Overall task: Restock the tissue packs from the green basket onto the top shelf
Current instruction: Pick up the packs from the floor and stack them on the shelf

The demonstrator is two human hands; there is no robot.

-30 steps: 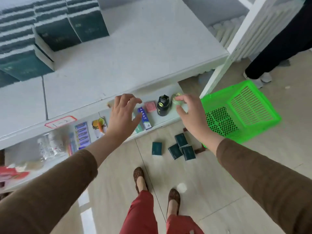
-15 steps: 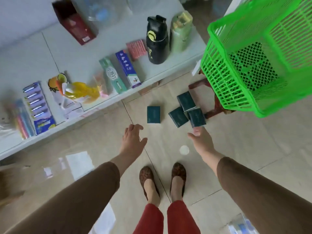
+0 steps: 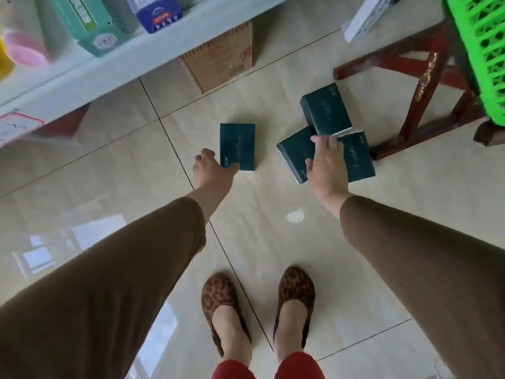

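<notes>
Several dark green tissue packs lie on the tiled floor. One lone pack is in the middle; three more sit bunched to its right, a far pack, a left pack and a right pack. My left hand reaches down with fingers apart, its thumb at the lone pack's near corner. My right hand hovers spread over the bunch, holding nothing. The green basket rests on a red wooden stool at the upper right. The top shelf is out of view.
A low white shelf with boxed goods runs across the upper left. A cardboard box lies under it, and a white box lies near the stool. My feet stand just behind the packs.
The view dropped from the top shelf toward the floor. Both hands came down from shelf height to the packs on the tiles, which now appear much closer.
</notes>
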